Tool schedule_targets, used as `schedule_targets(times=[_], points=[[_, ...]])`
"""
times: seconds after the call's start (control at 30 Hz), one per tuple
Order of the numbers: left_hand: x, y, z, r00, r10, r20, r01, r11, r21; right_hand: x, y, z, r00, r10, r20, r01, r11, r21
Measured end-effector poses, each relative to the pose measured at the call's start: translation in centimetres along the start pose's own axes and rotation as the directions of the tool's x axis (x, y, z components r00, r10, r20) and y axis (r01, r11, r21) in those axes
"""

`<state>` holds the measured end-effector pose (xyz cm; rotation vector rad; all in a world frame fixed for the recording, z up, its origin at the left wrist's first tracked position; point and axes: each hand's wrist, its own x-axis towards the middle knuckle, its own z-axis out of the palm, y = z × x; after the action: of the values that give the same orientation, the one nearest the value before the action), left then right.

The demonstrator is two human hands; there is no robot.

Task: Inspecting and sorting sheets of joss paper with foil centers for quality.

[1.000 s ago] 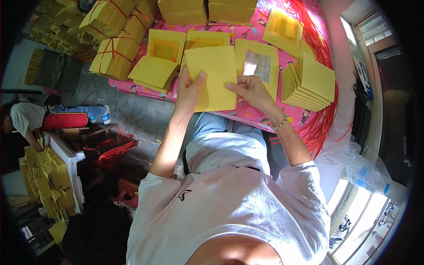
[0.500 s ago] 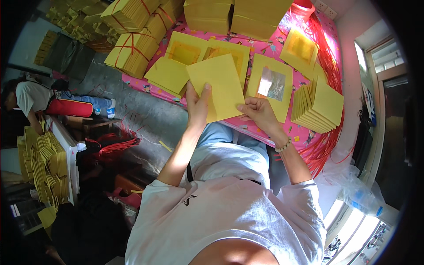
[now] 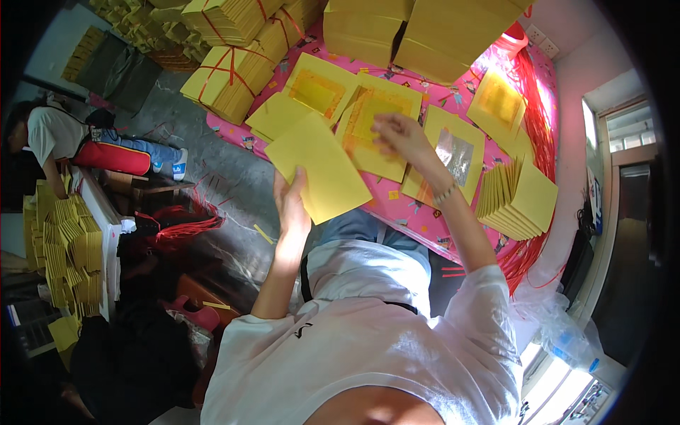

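My left hand [image 3: 291, 204] grips a plain yellow paper sheet [image 3: 319, 170] by its lower left edge, thumb on top; whether it is one sheet or several layers I cannot tell. The sheet is tilted, over the table's front edge. My right hand [image 3: 404, 142] is off that sheet, above a yellow stack with an orange printed square [image 3: 375, 117]. Its fingers are bent and smeared by motion. Beside my right wrist lies a yellow sheet with a silver foil square [image 3: 455, 152]. Left of the printed stack are another printed sheet [image 3: 316, 92] and plain yellow sheets [image 3: 283, 117].
The pink patterned cloth [image 3: 386, 190] covers the table. Tall yellow paper stacks [image 3: 460, 42] stand at the back, tied bundles [image 3: 227, 78] at the left. A fanned yellow stack [image 3: 520, 198] and red strips [image 3: 535, 106] lie right. Another person [image 3: 60, 142] works at the far left.
My right hand has let go of the yellow sheet and moved up over the printed stack. My left hand has carried the sheet slightly left and down. The whole view has shifted a little.
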<state>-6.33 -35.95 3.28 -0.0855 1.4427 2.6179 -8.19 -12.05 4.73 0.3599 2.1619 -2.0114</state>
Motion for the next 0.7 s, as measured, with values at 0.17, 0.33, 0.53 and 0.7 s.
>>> schedule_targets(times=[0.17,0.33,0.53,0.7], points=[[-0.1,0.5,-2.7,0.994,-0.048,-0.099,0.041,0.996,-0.073,9.6,1.9,0.3,0.986,-0.024,-0.163,0.027,0.999,0.018],[-0.2,1.3,-4.9,0.987,-0.037,-0.154,0.026,0.997,-0.075,11.5,-0.5,2.3,0.992,-0.018,-0.122,0.043,0.977,0.21],[0.2,2.0,-5.8,0.983,-0.023,-0.18,0.009,0.997,-0.078,11.4,-0.5,5.4,0.98,-0.199,0.019,0.196,0.977,0.079],[0.3,2.2,-5.6,0.974,-0.035,-0.223,0.016,0.996,-0.087,11.8,0.4,7.2,0.858,-0.494,0.141,0.514,0.834,-0.202]])
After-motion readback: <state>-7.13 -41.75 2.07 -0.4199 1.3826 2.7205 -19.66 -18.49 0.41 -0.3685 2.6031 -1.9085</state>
